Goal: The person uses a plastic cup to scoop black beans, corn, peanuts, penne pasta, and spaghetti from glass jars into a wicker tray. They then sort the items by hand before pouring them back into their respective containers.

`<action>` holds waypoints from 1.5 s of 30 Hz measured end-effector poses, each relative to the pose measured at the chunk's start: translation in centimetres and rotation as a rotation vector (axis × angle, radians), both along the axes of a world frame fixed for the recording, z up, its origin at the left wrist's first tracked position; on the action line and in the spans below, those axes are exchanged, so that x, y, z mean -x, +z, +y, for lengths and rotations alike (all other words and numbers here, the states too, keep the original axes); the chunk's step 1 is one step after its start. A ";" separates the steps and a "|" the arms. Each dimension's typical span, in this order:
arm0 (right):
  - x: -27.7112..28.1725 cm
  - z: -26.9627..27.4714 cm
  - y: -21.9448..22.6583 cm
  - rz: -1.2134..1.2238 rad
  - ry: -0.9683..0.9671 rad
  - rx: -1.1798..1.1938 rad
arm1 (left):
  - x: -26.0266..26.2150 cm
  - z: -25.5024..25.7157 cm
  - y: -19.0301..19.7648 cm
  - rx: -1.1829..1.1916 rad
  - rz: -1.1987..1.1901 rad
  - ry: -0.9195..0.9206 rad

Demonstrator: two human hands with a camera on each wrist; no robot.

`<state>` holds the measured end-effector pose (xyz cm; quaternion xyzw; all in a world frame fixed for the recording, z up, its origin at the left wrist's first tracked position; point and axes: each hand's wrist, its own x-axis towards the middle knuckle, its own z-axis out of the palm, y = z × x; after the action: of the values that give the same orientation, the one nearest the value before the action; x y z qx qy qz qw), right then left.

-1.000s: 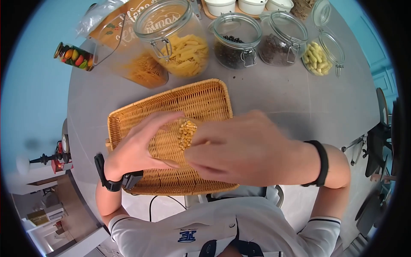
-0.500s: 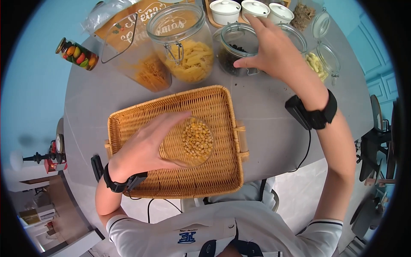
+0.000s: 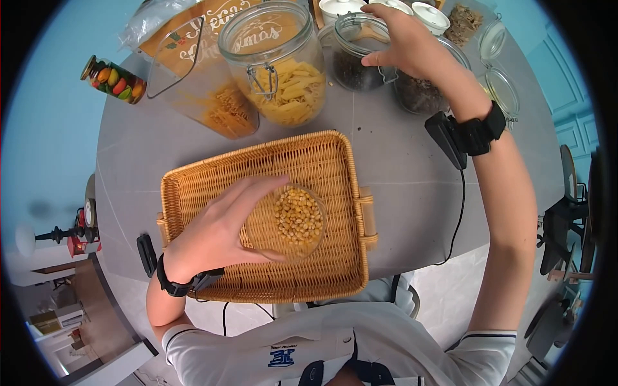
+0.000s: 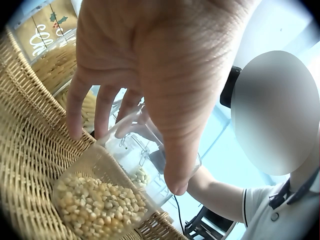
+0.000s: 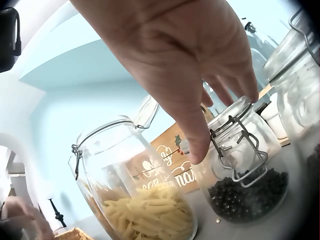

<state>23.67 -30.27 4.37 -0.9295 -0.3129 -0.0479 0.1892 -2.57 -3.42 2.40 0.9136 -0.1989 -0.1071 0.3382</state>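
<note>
A clear cup (image 4: 112, 165) with yellow corn kernels (image 3: 299, 215) at its bottom stands tilted in the wicker basket (image 3: 322, 283). My left hand (image 3: 219, 225) grips the cup near its mouth, thumb on one side and fingers on the other. At the back of the table, my right hand (image 3: 418, 48) grips the rim of a clip-top glass jar (image 5: 240, 185) of black beans (image 5: 250, 195). Its thumb lies on the near side of the rim, while the fingers reach over to the far side.
Left of the bean jar stand a large glass jar of penne (image 3: 293, 90) and a clear spaghetti container (image 3: 232, 112). A dark-filled jar (image 3: 418, 93) is on its right. White lidded pots (image 3: 430, 18) stand behind. A small jar of colourful pieces (image 3: 116, 80) sits far left.
My right hand has gone from over the cup to the bean jar, which has since shifted back, away from me. The left hand has kept its hold on the cup.
</note>
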 end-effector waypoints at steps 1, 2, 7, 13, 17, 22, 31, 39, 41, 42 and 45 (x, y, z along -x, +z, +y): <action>0.0 -0.1 -0.6 -0.156 0.021 -0.004 | 0.0 0.0 0.1 -0.011 -0.001 -0.003; 0.0 -0.4 -1.6 -0.312 0.040 -0.006 | -0.1 0.0 0.2 -0.021 -0.002 -0.008; 6.0 0.4 -2.0 -0.302 0.126 0.058 | 0.1 0.2 -0.2 0.017 0.024 0.004; 7.5 3.2 -7.6 0.003 0.092 0.397 | 0.3 0.0 0.1 -0.003 0.029 0.013; 6.1 4.6 -10.6 -0.118 0.087 0.447 | 0.7 -0.1 0.6 -0.045 -0.015 -0.021; 5.7 4.9 -10.6 -0.177 0.123 0.446 | 1.0 -0.2 0.1 -0.031 -0.045 -0.007; 6.3 3.0 -10.3 -0.026 0.039 0.064 | 1.4 -0.9 -0.4 0.043 -0.033 0.026; 16.7 1.8 0.7 0.226 0.486 -0.411 | 1.8 -1.6 -1.4 0.177 -0.019 0.088; 17.9 2.0 0.5 0.148 0.598 -0.391 | 1.8 -2.0 -1.2 0.185 0.000 0.107; 18.3 2.1 -0.3 0.101 0.625 -0.385 | 1.9 -2.2 -1.3 0.179 -0.023 0.115; 18.0 1.5 -0.7 0.168 0.666 -0.378 | 2.3 -2.3 -1.7 0.189 -0.066 0.146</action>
<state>5.66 -28.73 3.64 -0.7265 -0.5666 0.0357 0.3871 -4.83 -5.76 0.72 0.8926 -0.1519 -0.0327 0.4231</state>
